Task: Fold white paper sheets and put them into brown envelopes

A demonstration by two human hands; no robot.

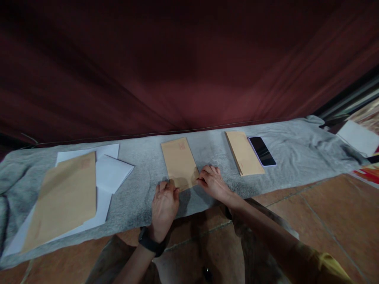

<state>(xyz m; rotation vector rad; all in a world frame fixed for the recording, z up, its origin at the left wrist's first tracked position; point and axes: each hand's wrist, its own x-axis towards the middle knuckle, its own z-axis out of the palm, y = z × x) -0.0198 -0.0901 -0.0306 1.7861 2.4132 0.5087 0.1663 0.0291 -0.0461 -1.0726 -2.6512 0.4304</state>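
Observation:
A tan paper envelope (179, 161) lies at a slant on the grey cloth in front of me, with small reddish print near its far end. My left hand (166, 201), a dark band on its wrist, has its fingers curled at the envelope's near left corner. At the near right corner, my right hand (212, 180) pinches the edge between thumb and bent fingers. The envelope's near edge shows between the two hands. Both hands hide the corners they grip.
Farther right, a stack of tan envelopes (245, 153) lies beside a phone (262, 151) in a purple case. At left, a large tan envelope (65, 193) rests over white sheets (103, 205) and a folded white paper (114, 171). A dark red curtain (189, 79) hangs behind the grey cloth (142, 157).

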